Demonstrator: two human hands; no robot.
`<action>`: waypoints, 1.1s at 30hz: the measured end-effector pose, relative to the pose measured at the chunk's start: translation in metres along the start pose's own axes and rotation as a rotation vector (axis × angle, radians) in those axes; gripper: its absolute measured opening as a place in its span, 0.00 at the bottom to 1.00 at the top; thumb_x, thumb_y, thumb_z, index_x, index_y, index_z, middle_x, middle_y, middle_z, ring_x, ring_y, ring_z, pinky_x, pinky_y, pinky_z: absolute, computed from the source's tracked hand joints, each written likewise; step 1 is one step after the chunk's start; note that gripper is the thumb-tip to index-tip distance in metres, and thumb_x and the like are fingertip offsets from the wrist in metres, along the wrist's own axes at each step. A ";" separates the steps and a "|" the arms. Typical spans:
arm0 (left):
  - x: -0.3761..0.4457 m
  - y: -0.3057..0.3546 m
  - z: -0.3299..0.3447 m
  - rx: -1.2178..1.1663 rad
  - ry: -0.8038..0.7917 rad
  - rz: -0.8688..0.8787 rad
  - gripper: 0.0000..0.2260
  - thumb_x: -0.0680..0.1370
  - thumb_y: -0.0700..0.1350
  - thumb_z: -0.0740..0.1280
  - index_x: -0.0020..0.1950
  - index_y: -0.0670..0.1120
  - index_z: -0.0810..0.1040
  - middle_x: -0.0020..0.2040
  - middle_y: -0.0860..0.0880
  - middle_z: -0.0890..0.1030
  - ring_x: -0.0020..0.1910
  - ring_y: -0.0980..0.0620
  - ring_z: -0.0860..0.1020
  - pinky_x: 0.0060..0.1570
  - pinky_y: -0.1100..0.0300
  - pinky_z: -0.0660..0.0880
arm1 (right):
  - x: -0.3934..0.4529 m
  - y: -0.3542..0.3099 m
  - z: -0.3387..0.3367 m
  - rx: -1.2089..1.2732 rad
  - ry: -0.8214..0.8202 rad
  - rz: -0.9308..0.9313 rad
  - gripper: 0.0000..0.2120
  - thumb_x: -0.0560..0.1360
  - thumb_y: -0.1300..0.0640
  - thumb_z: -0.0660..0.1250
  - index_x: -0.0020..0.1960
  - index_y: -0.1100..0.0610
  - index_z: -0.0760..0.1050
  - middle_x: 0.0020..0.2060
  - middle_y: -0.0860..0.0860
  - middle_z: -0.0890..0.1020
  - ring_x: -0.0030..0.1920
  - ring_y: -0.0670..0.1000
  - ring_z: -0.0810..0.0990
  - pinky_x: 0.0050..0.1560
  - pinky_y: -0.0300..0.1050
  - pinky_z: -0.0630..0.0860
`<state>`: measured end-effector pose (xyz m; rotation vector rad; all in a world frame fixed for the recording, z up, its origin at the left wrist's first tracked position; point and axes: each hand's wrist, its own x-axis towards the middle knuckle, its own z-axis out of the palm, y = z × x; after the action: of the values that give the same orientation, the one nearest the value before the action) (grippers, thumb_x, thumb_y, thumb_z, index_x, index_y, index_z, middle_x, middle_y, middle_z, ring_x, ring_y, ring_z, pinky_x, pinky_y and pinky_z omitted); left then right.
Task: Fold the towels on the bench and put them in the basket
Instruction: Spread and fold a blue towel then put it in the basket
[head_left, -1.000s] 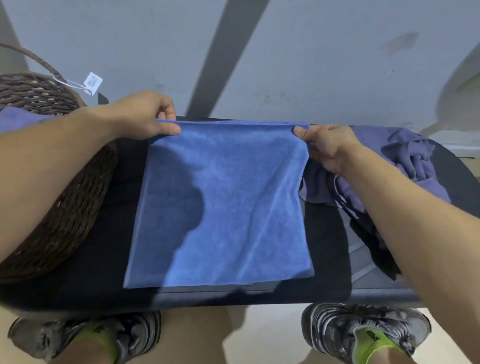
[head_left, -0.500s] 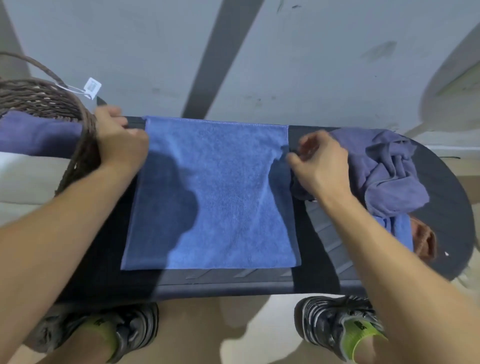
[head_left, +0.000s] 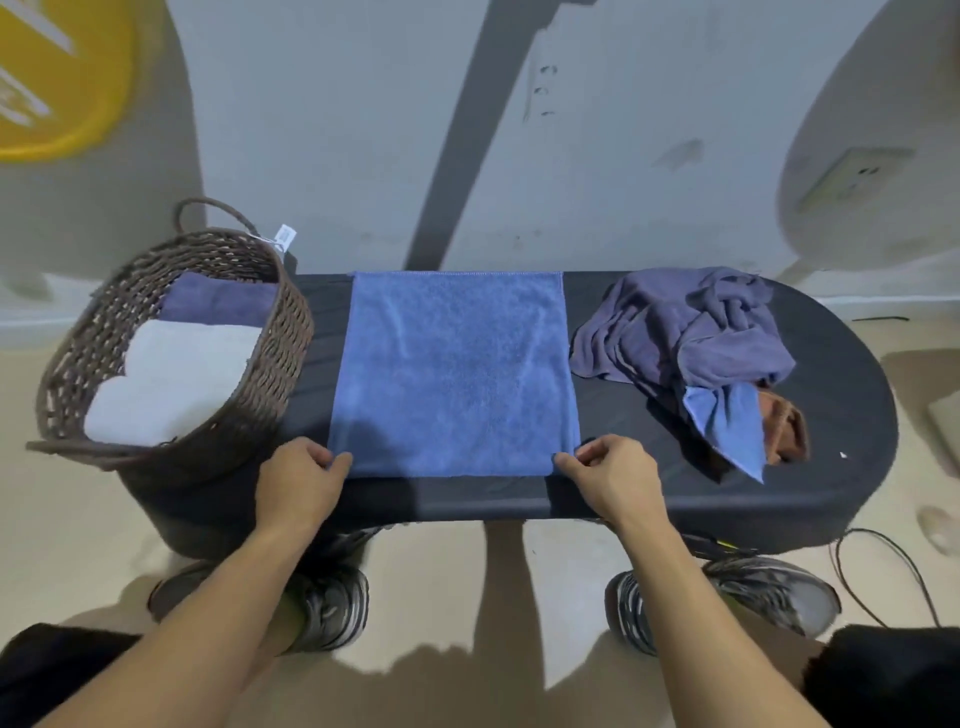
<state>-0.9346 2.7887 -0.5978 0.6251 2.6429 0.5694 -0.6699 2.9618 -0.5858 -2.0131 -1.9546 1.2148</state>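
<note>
A blue towel (head_left: 457, 374) lies spread flat across the middle of the black bench (head_left: 841, 395). My left hand (head_left: 301, 486) pinches its near left corner and my right hand (head_left: 613, 480) pinches its near right corner, both at the bench's front edge. On the bench's left end stands a brown woven basket (head_left: 270, 364), holding a folded purple towel (head_left: 218, 301) and white towels (head_left: 171, 379). A crumpled heap of purple towel (head_left: 691, 327), a blue towel (head_left: 727, 415) and a brown towel (head_left: 784, 426) sits on the right end.
A grey wall rises just behind the bench. My two shoes (head_left: 327, 608) stand on the beige floor under the bench's front edge. A black cable (head_left: 883, 566) loops on the floor at the right.
My hands have left the towel's far corners and come back to its near corners. The view has pulled back, so the whole bench and basket show.
</note>
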 end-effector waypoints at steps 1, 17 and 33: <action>-0.006 -0.001 0.003 -0.073 0.023 -0.024 0.11 0.75 0.47 0.73 0.36 0.46 0.77 0.34 0.52 0.77 0.36 0.49 0.76 0.41 0.57 0.68 | -0.001 0.001 0.000 0.002 -0.012 0.003 0.10 0.70 0.48 0.76 0.41 0.54 0.79 0.39 0.50 0.83 0.46 0.54 0.81 0.47 0.48 0.78; -0.036 -0.043 -0.003 -0.861 -0.184 -0.487 0.13 0.74 0.36 0.73 0.57 0.37 0.77 0.43 0.40 0.82 0.36 0.46 0.81 0.34 0.58 0.80 | -0.028 0.038 -0.024 0.658 -0.263 0.299 0.12 0.70 0.68 0.75 0.51 0.66 0.76 0.34 0.62 0.84 0.30 0.55 0.83 0.33 0.44 0.81; -0.039 -0.047 -0.061 -0.299 -0.738 -0.003 0.13 0.67 0.36 0.79 0.50 0.45 0.85 0.35 0.45 0.84 0.33 0.48 0.82 0.36 0.61 0.79 | -0.045 0.068 -0.059 0.276 -0.516 -0.072 0.15 0.67 0.64 0.79 0.52 0.55 0.85 0.44 0.58 0.86 0.44 0.54 0.85 0.54 0.42 0.80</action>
<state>-0.9440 2.7127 -0.5573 0.5922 1.8296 0.5768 -0.5751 2.9370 -0.5627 -1.5903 -1.8792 2.0108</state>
